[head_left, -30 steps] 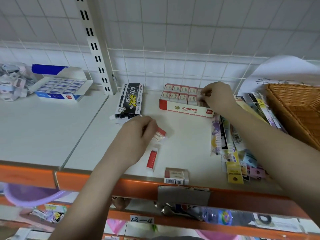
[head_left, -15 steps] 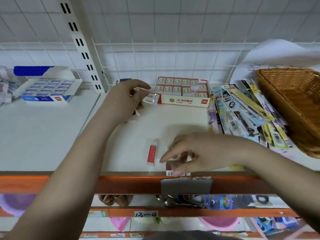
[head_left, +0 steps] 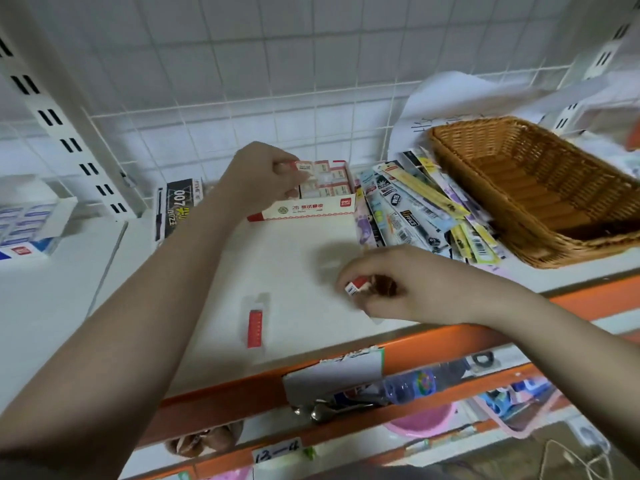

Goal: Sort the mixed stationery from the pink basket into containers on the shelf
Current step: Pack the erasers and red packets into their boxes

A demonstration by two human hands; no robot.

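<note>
Head view, the only one. Left hand (head_left: 266,174) at the back of the shelf (head_left: 298,244), pinching a small wrapped eraser (head_left: 304,167) by its end, right over the open red-and-white eraser box (head_left: 313,209) already packed in rows. Right hand (head_left: 391,285) near the shelf's front edge, fingers curled round a second eraser (head_left: 356,285), only its red-and-white end showing. A third red eraser in clear wrap (head_left: 255,328) flat on the shelf between the two forearms, untouched. Packaged pens (head_left: 415,206) fanned just right of the box, a wicker basket (head_left: 540,188) beyond them. Pink basket (head_left: 420,422) glimpsed below the shelf, contents not readable.

Likely light, firm little blocks; film wrap probably slick, so best pinched across the short sides rather than by loose wrap. Slotting into the tight rows probably calls for end-first entry.
</note>
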